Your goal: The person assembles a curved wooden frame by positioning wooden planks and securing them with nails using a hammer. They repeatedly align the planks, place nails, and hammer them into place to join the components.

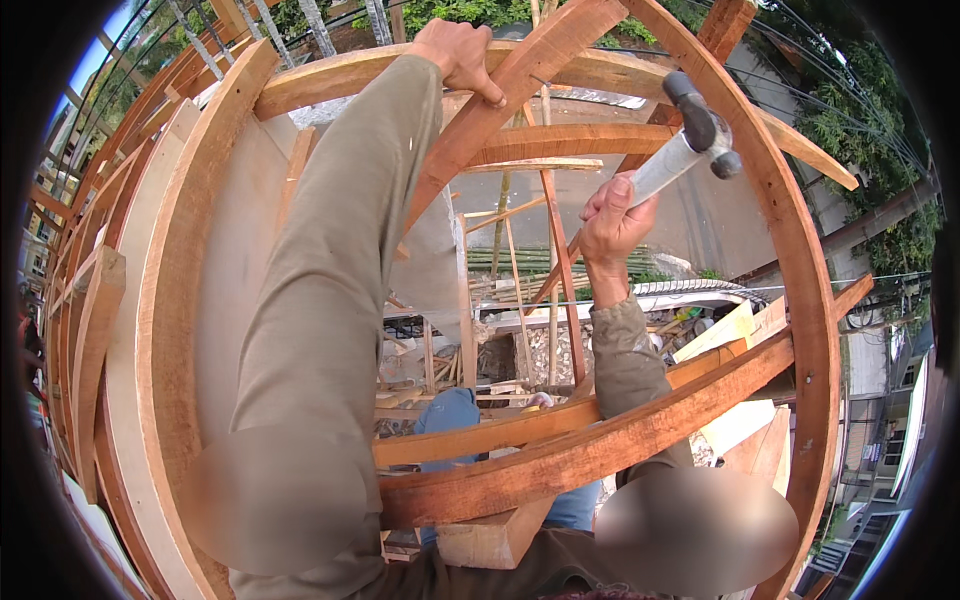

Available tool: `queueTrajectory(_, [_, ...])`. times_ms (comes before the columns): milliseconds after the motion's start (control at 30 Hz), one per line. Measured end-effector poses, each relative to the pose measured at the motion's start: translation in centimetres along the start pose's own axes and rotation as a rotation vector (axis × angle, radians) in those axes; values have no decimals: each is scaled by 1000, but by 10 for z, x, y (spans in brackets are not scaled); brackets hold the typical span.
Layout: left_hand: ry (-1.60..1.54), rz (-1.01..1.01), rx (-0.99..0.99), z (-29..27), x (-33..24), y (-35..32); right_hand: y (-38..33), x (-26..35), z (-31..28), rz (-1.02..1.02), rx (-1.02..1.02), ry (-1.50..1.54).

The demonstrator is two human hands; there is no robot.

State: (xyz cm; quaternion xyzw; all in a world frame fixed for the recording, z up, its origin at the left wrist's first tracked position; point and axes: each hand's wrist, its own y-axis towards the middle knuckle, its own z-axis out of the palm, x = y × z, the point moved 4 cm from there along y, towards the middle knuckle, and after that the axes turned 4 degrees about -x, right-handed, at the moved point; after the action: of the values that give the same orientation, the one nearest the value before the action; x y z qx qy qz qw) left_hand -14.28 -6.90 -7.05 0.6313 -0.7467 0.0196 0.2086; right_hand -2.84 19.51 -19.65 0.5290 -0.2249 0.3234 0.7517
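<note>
Outdoors, timber framing [560,50], grey ground [705,220]; greenery [835,85] beyond

Metal hammer head [703,122], smooth handle [665,170], rough wooden beam [475,135], matt cloth sleeves [330,260].

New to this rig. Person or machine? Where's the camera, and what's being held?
It's a person, not a machine. The one picture comes from a wide fisheye camera worn on the head, looking down, so straight edges bend toward the rim. The bare left hand rests on a slanting wooden beam; the bare right hand grips a pale-handled hammer. Instead of a tabletop, there's a timber frame around them, and strips of wood lie below.
</note>
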Motion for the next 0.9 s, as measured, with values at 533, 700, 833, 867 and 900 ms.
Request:
queueTrajectory(533, [-69,9,-16,-5,-7,8,-3,-43,5,-84,106,-243])
queueTrajectory(700, [-28,-33,-34,-11,1,-1,5,-5,-2,2,-39,254])
queueTrajectory(833, [-55,-15,-50,-10,-10,10,-11,-44,-6,-104,27,33])
queueTrajectory(867, [-39,-19,-43,-9,-7,7,-5,-52,4,-22,86,-258])
queueTrajectory(900, [-25,-21,-36,-7,-5,3,-2,-59,13,60,146,-550])
